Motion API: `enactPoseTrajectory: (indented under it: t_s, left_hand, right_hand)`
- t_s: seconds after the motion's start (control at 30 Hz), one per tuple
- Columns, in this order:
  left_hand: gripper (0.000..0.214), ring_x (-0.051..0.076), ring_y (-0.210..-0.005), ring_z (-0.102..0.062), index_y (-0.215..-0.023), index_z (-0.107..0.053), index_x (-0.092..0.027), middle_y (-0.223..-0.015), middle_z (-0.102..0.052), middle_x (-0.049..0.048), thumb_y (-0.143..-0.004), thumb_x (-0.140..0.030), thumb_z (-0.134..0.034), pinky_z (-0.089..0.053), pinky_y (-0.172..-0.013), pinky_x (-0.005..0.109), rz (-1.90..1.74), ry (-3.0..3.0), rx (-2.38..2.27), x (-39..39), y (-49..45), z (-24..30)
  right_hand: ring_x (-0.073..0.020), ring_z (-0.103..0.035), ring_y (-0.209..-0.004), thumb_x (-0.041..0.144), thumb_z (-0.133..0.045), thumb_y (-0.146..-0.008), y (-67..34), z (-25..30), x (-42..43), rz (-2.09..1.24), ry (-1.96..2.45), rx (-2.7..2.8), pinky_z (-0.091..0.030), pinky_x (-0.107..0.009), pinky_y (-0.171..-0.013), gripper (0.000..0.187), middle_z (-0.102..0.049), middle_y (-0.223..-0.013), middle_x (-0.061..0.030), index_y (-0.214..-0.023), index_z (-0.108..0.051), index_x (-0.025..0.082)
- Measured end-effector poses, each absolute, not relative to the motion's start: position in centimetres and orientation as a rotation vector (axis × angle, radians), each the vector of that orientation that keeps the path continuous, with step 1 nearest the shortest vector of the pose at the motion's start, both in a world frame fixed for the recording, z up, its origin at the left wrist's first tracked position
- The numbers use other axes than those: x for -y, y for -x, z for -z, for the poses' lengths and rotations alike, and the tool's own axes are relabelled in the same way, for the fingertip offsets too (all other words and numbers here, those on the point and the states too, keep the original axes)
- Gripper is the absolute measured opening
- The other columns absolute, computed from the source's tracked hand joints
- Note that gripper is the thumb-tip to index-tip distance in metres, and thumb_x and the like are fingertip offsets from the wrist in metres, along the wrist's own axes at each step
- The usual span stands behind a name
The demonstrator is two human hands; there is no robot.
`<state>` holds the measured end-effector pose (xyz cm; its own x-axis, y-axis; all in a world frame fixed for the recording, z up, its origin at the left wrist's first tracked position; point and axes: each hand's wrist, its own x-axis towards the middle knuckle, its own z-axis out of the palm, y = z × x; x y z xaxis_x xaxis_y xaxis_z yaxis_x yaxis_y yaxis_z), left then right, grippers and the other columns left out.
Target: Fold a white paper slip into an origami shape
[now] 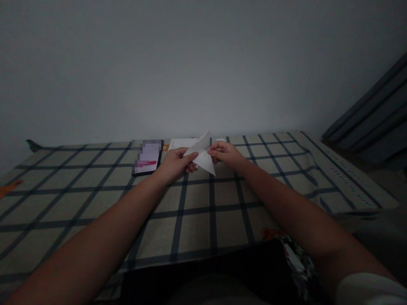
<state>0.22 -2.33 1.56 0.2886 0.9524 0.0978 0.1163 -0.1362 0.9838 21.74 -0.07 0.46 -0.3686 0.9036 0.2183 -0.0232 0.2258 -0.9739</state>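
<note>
- Left hand (177, 163): fingers clamped on folded paper (204, 159).
- Right hand (228, 154): fingers pinching its other side.
- Phone (149, 157) lies left of the left fingers.

We look through 1 camera, head-worn, above the near side of the checked tablecloth (197, 224). It faces forward and slightly down across the tablecloth to the wall (203, 67) behind, with our left hand (176, 163) and right hand (227, 153) small, towards the tablecloth's far edge.
</note>
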Motion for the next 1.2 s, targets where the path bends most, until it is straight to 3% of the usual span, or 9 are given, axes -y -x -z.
enactPoseTrajectory:
  t_s: [0.33, 0.63, 1.0, 1.2]
  left_hand:
    - [0.030, 0.010, -0.049, -0.058, -0.083, -0.073, -0.013, -0.061, -0.068, 0.0037, -0.081, -0.043, -0.074, -0.047, -0.048, 0.020, -0.975, -1.547, -0.987, 2.1, 0.0, -1.5]
    - [0.034, 0.009, -0.049, -0.057, -0.083, -0.073, -0.012, -0.066, -0.070, 0.0040, -0.072, -0.043, -0.081, -0.048, -0.049, 0.019, -1.085, -1.438, -1.057, 2.1, 0.0, -1.8]
    - [0.029, 0.012, -0.055, -0.061, -0.099, -0.071, -0.012, -0.067, -0.068, 0.0015, -0.082, -0.035, -0.070, -0.050, -0.054, 0.023, -1.111, -1.370, -0.995, 2.0, -0.2, -2.1]
    - [0.027, 0.014, -0.060, -0.064, -0.099, -0.071, -0.011, -0.070, -0.069, 0.0042, -0.080, -0.030, -0.070, -0.050, -0.054, 0.023, -1.100, -1.277, -0.910, 2.0, -0.2, -2.0]
  right_hand:
    - [-0.0104, -0.059, -0.057, 0.046, -0.082, -0.066, -21.8, -0.4, 0.3, -1.338, 0.863, 1.502, -0.049, -0.024, -0.056, 0.042, -0.062, -0.066, 0.0038, -0.077, -0.051, 0.020]
    - [-0.0110, -0.058, -0.060, 0.047, -0.080, -0.069, -22.0, -0.4, 0.2, -1.317, 0.884, 1.512, -0.049, -0.025, -0.057, 0.038, -0.063, -0.069, 0.0022, -0.080, -0.056, 0.019]
    - [-0.0101, -0.058, -0.058, 0.049, -0.080, -0.068, -22.3, 0.5, -1.1, -1.266, 0.924, 1.419, -0.051, -0.025, -0.058, 0.037, -0.065, -0.070, 0.0012, -0.084, -0.065, 0.019]
    - [-0.0101, -0.057, -0.059, 0.046, -0.079, -0.070, -22.2, 0.1, -0.8, -1.237, 0.948, 1.411, -0.050, -0.025, -0.059, 0.033, -0.064, -0.069, 0.0012, -0.083, -0.066, 0.018]
